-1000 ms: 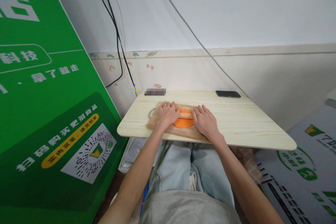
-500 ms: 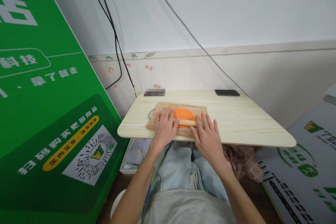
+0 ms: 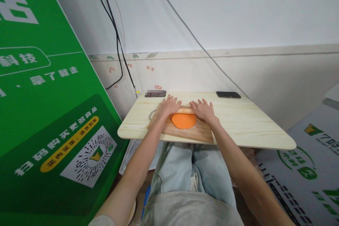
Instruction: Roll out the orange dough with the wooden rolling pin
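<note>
A flat orange sheet of dough or clay (image 3: pixel 183 121) lies on a wooden board (image 3: pixel 201 131), rounded in outline. Along its far edge rests a pale wooden rolling pin (image 3: pixel 186 111), crosswise to me. My left hand (image 3: pixel 171 106) lies over the pin's left end, palm down and fingers stretched forward. Over the right end is my right hand (image 3: pixel 203 109), also open, its fingers spread. Both hands press on the pin without wrapping round it, and they hide its ends.
The board sits on a pale wooden table (image 3: pixel 246 123), a metal ring (image 3: pixel 151 114) at its left. Two dark phones, one left (image 3: pixel 155 93) and one right (image 3: pixel 228 94), lie along the back edge by the wall. A green sign (image 3: pixel 53 95) stands left, and cables hang down the wall.
Both hands have moved forward, away from me, taking the rolling pin from the near part of the orange sheet to its far edge. More of the orange sheet now shows.
</note>
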{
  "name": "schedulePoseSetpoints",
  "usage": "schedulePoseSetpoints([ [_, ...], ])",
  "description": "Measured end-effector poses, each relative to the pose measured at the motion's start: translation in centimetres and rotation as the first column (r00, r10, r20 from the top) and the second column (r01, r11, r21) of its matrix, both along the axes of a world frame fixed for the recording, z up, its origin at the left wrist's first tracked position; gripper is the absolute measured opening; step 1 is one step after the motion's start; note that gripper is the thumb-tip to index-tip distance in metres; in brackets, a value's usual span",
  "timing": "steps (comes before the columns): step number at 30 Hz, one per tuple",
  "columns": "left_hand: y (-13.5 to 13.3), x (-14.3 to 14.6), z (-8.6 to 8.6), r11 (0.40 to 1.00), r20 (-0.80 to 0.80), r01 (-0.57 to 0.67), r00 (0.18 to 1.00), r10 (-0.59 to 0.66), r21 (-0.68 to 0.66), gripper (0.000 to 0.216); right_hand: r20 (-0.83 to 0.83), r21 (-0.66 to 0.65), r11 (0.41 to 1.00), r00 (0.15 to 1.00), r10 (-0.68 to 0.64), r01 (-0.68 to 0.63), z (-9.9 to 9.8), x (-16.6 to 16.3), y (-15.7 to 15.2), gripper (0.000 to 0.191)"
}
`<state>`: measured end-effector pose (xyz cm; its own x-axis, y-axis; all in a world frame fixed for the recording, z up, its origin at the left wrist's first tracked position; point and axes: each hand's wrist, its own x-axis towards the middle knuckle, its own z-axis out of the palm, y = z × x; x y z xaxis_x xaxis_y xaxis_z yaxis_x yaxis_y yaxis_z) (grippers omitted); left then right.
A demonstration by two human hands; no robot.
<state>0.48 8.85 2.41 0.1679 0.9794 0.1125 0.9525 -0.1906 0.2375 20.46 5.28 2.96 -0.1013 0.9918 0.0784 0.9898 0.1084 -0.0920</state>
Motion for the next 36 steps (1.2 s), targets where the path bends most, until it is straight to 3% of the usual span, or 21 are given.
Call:
schedulePoseSetpoints([
  [5,-1.1,-0.1,-0.1,0.999,-0.033,-0.035,0.999,0.035,-0.006,0.055,0.009,0.058,0.998,1.0,0.003,-0.003,-0.5,0.0,-1.1,0.064],
  [11,-6.6,-0.2,-1.9,0.98,-0.021,-0.043,0.999,0.048,0.193,0.049,-0.031,0.216,0.975,0.997,0.065,-0.057,-2.1,0.1,-6.0,0.063],
  [23,-15.1,-1.5,-5.4,0.927,0.14,-0.003,0.989,-0.054,0.375,0.053,-0.075,0.405,0.912,0.992,0.101,-0.062,-5.9,0.5,-15.0,0.054],
  [27,-14.3,-1.2,-5.1,0.936,0.149,-0.014,0.988,-0.041,0.351,0.053,-0.084,0.381,0.923,0.991,0.099,-0.06,-5.6,0.5,-14.0,0.057],
  [36,-6.5,0.0,-1.3,0.986,0.004,-0.05,0.999,0.05,0.158,0.051,-0.022,0.151,0.988,1.0,0.022,-0.018,-0.9,-0.7,-4.7,0.062],
])
